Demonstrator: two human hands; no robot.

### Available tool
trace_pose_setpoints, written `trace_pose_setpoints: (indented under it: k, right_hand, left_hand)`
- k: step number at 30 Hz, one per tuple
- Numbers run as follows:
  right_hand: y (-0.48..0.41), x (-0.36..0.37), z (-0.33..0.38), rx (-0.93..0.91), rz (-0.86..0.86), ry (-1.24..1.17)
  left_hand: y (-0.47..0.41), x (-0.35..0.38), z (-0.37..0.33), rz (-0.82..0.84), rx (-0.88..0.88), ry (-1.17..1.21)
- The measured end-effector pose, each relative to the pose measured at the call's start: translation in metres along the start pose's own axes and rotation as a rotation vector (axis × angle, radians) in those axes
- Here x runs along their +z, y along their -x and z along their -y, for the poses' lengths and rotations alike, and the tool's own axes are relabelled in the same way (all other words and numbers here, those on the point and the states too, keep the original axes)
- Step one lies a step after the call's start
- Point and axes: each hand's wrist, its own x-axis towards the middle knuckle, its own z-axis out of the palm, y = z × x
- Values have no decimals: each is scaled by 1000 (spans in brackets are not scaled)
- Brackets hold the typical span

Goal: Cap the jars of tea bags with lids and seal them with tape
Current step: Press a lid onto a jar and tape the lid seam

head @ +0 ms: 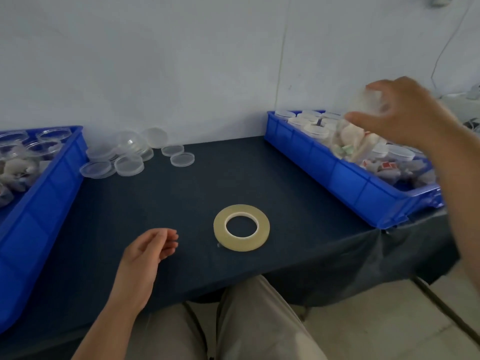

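Gripping a clear jar (355,141) of tea bags from above, the right hand (405,115) holds it tilted in the air over the near half of the blue bin on the right (324,162); thumb and fingers curl round its upper end, which is blurred, so whether a lid sits on it I cannot tell. That bin holds more jars (315,131) topped with clear lids at its far end, and loose tea bags (384,167) lie nearer the front. The left hand (145,255) hangs just above the dark table (181,203) near its front edge, fingers loosely curled and holding nothing. The roll of tape (241,244) lies flat on the table just right of that hand, apart from it (no fingers on it). At the back left of the table a heap of loose clear lids (129,165) lies against the wall, just beside the blue bin on the left (39,198). In that bin stand uncapped jars (42,148) with tea bags inside. The person's pale trousers (259,320) show below the table edge
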Motion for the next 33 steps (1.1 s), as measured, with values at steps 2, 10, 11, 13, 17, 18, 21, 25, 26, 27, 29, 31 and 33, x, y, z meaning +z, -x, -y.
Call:
trace_pose_setpoints:
  k: [2, 10, 11, 13, 17, 18, 21, 25, 26, 27, 29, 31, 33]
  right_hand:
    - [-8, 1, -28, 96, 61, 75]
    - [6, 43, -69, 220, 250, 154]
    - [7, 47, -70, 216, 251, 159]
    - [7, 55, -71, 201, 256, 179]
    - [8, 70, -78, 195, 321, 169]
    - [8, 75, -82, 203, 356, 155]
    - [9, 87, -91, 259, 437, 103]
    - [8, 101, -93, 324, 520, 47]
    - [7, 103, -92, 321, 524, 44]
    - [7, 105, -92, 312, 525, 42]
    - [5, 105, -93, 285, 541, 32]
    - [5, 103, -96, 266, 555, 38]
    - [2, 102, -98, 335, 511, 107]
  left_hand:
    - [1, 1, -1, 2, 8, -3]
    - [2, 5, -8, 8, -14, -92]
    - [2, 6, -8, 7, -15, -98]
    - [3, 7, -8, 4, -15, -112]
    - [3, 7, -8, 10, 0, -143]
    - [2, 7, -7, 16, 5, -160]
    - [0, 6, -2, 23, 19, -189]
    - [-5, 6, 3, 25, 17, -210]
    - [-6, 5, 4, 26, 16, -213]
    - [-7, 4, 5, 27, 13, -212]
    - [-8, 3, 7, 30, 14, -207]
    - [-8, 2, 8, 33, 12, -205]
    - [-8, 1, 8, 33, 3, -200]
